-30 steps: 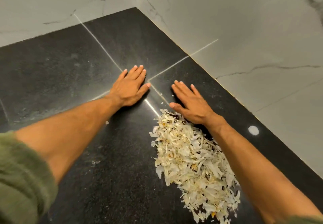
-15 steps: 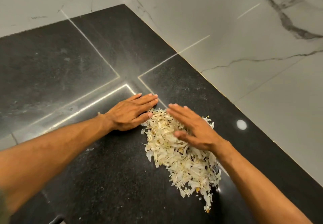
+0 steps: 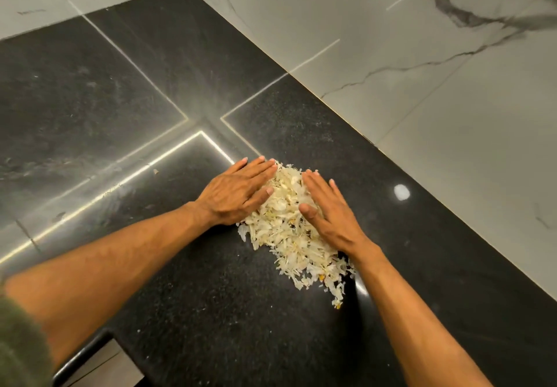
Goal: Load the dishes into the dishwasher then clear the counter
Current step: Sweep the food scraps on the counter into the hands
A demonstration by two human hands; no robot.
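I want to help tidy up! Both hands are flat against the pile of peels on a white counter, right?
Not quite: the counter is black, not white, as the head view shows; only the wall is white. The rest is right: the left hand and right hand lie flat against the pile of peels.

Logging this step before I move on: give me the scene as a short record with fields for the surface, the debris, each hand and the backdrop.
surface: black speckled counter
debris: pile of pale flaky scraps, lying on the counter between the hands
left hand: left hand flat, fingers straight, against the pile's left side
right hand: right hand flat, fingers straight, on the pile's right side
stray: one small scrap apart, left of the hands
backdrop: white marbled wall tiles
dishes: none in view
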